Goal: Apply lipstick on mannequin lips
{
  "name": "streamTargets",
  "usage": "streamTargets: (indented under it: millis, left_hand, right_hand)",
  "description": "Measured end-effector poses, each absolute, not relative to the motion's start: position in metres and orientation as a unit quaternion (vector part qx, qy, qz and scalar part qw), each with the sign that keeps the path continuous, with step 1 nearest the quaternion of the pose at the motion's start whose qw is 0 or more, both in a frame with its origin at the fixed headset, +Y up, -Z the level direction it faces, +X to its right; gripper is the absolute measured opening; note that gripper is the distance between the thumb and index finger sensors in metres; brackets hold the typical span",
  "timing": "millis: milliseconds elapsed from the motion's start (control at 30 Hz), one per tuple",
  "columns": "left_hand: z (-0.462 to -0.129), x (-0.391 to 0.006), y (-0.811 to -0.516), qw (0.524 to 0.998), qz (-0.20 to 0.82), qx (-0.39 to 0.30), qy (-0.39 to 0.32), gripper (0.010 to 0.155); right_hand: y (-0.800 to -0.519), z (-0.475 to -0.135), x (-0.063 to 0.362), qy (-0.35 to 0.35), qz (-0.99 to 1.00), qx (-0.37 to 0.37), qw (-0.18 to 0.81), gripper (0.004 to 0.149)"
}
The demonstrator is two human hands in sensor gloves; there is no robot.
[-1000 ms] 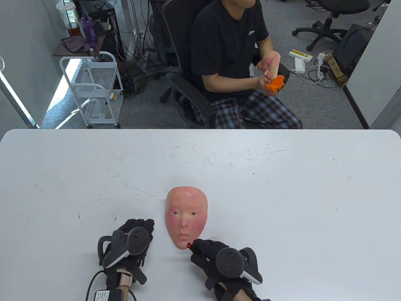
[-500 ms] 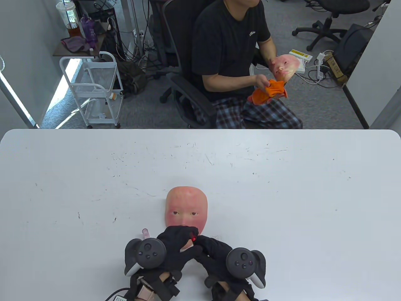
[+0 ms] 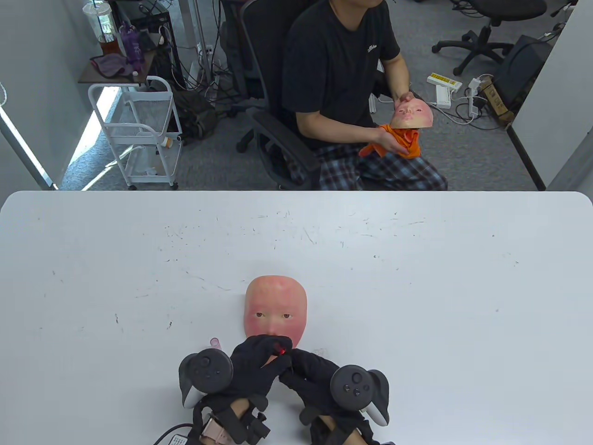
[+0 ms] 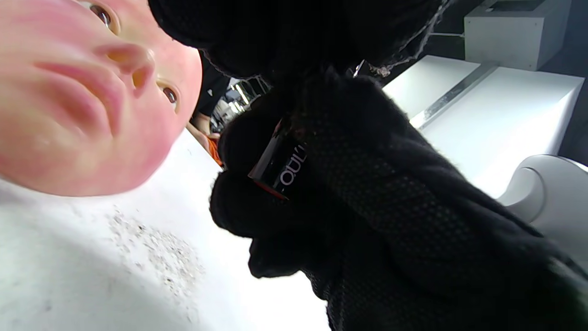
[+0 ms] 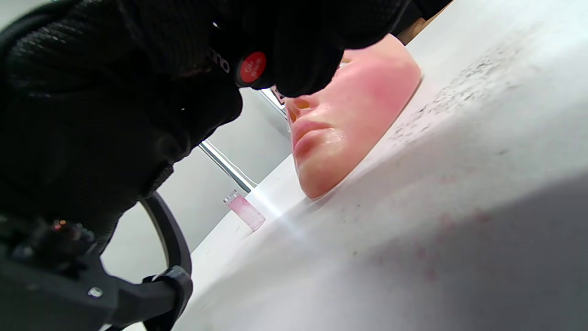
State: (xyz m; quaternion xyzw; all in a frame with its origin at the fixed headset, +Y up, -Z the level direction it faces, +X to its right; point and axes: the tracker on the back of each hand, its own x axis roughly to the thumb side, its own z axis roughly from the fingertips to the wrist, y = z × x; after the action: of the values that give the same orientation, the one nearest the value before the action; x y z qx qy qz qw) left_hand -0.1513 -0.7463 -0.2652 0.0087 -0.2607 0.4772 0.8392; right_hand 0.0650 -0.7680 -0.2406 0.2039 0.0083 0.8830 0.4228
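The mannequin face (image 3: 275,306) lies face up on the white table (image 3: 417,278); its pale pink lips show in the left wrist view (image 4: 92,96) and the right wrist view (image 5: 308,133). My right hand (image 3: 309,371) grips the black lipstick tube (image 4: 280,166), whose red end shows in the table view (image 3: 279,350) and the right wrist view (image 5: 251,67). My left hand (image 3: 257,359) reaches over the chin, and its fingers curl onto the lipstick's far end. Both hands hide the mouth in the table view.
A pink see-through cap (image 3: 215,343) stands on the table just left of the chin; it also shows in the right wrist view (image 5: 245,212). Beyond the far edge, a seated person (image 3: 343,83) holds another face and an orange cloth.
My left hand has come right from beside the face onto the lipstick, which uncovered the pink cap. My right hand has moved the lipstick up over the chin. The seated person has turned their mask.
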Motion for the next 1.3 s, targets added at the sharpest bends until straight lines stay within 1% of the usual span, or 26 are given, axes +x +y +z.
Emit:
streamTargets:
  millis: [67, 133, 167, 200, 233, 267, 300, 333, 433, 533, 633, 667, 700, 767, 800, 867, 933, 967, 1000, 1100, 1133, 1200, 1233, 1267, 1300]
  left_hand:
    - [-0.271, -0.155, -0.747, 0.805, 0.514, -0.019, -0.295, 0.048]
    - [-0.274, -0.159, -0.752, 0.773, 0.553, -0.067, -0.305, 0.050]
    - [-0.274, -0.159, -0.756, 0.756, 0.576, -0.079, -0.302, 0.051]
    - [-0.274, -0.159, -0.759, 0.750, 0.592, -0.070, -0.287, 0.051]
    - [-0.272, -0.158, -0.762, 0.749, 0.608, -0.049, -0.259, 0.054]
    - [-0.271, -0.156, -0.763, 0.753, 0.610, -0.042, -0.245, 0.057]
    - [-0.270, -0.156, -0.764, 0.763, 0.600, -0.041, -0.237, 0.051]
    - [-0.270, -0.156, -0.764, 0.774, 0.588, -0.029, -0.235, 0.050]
    - [-0.269, -0.155, -0.759, 0.793, 0.555, -0.015, -0.250, 0.048]
    - [-0.269, -0.152, -0.756, 0.806, 0.522, -0.013, -0.278, 0.050]
    - [-0.273, -0.153, -0.761, 0.783, 0.551, -0.051, -0.285, 0.051]
    - [-0.273, -0.153, -0.766, 0.764, 0.577, -0.070, -0.280, 0.051]
    - [-0.273, -0.152, -0.770, 0.749, 0.601, -0.073, -0.268, 0.051]
    - [-0.272, -0.151, -0.775, 0.740, 0.624, -0.073, -0.239, 0.055]
    - [-0.272, -0.150, -0.776, 0.739, 0.627, -0.073, -0.236, 0.055]
    - [-0.271, -0.152, -0.771, 0.763, 0.602, -0.042, -0.232, 0.049]
    - [-0.271, -0.152, -0.765, 0.779, 0.573, -0.030, -0.250, 0.048]
    - [-0.272, -0.152, -0.764, 0.780, 0.570, -0.027, -0.258, 0.048]
    - [-0.272, -0.152, -0.763, 0.773, 0.576, -0.032, -0.263, 0.048]
    - [-0.276, -0.154, -0.767, 0.716, 0.630, -0.089, -0.286, 0.049]
    - [-0.276, -0.154, -0.768, 0.709, 0.636, -0.102, -0.288, 0.049]
    - [-0.274, -0.151, -0.772, 0.720, 0.632, -0.091, -0.271, 0.052]
    - [-0.272, -0.150, -0.774, 0.731, 0.632, -0.065, -0.248, 0.055]
    - [-0.271, -0.150, -0.776, 0.737, 0.631, -0.056, -0.236, 0.055]
    - [-0.271, -0.150, -0.776, 0.738, 0.632, -0.053, -0.232, 0.052]
  right_hand:
    - [-0.766, -0.241, 0.067, 0.007, 0.882, 0.227, 0.413, 0.054]
    - [-0.764, -0.240, 0.066, 0.010, 0.877, 0.232, 0.422, 0.053]
    - [-0.764, -0.240, 0.066, 0.006, 0.873, 0.228, 0.432, 0.053]
    - [-0.764, -0.240, 0.065, 0.005, 0.871, 0.225, 0.437, 0.053]
    - [-0.765, -0.240, 0.066, 0.005, 0.870, 0.224, 0.439, 0.053]
    - [-0.766, -0.240, 0.066, 0.004, 0.871, 0.221, 0.439, 0.053]
    - [-0.767, -0.239, 0.065, 0.004, 0.873, 0.216, 0.438, 0.053]
    - [-0.767, -0.239, 0.065, 0.004, 0.873, 0.214, 0.438, 0.053]
    - [-0.768, -0.238, 0.063, 0.006, 0.877, 0.210, 0.433, 0.053]
    - [-0.768, -0.238, 0.062, 0.007, 0.877, 0.213, 0.431, 0.053]
    - [-0.767, -0.239, 0.063, 0.017, 0.872, 0.221, 0.437, 0.053]
    - [-0.767, -0.239, 0.062, 0.018, 0.871, 0.219, 0.440, 0.053]
    - [-0.767, -0.240, 0.063, 0.015, 0.870, 0.216, 0.444, 0.053]
    - [-0.767, -0.239, 0.062, 0.012, 0.874, 0.213, 0.437, 0.053]
    - [-0.767, -0.238, 0.062, 0.006, 0.877, 0.209, 0.433, 0.054]
    - [-0.767, -0.237, 0.061, 0.002, 0.880, 0.210, 0.425, 0.054]
    - [-0.765, -0.236, 0.060, -0.003, 0.878, 0.209, 0.431, 0.054]
    - [-0.765, -0.236, 0.060, -0.003, 0.875, 0.211, 0.436, 0.054]
    - [-0.764, -0.236, 0.060, -0.001, 0.874, 0.213, 0.437, 0.054]
    - [-0.764, -0.235, 0.060, 0.005, 0.871, 0.224, 0.437, 0.054]
    - [-0.764, -0.235, 0.058, 0.005, 0.872, 0.221, 0.436, 0.054]
    - [-0.764, -0.235, 0.059, 0.003, 0.873, 0.208, 0.441, 0.054]
    - [-0.764, -0.235, 0.060, 0.002, 0.870, 0.208, 0.447, 0.054]
    - [-0.764, -0.235, 0.060, 0.002, 0.870, 0.209, 0.446, 0.054]
    - [-0.764, -0.234, 0.060, 0.002, 0.875, 0.203, 0.440, 0.054]
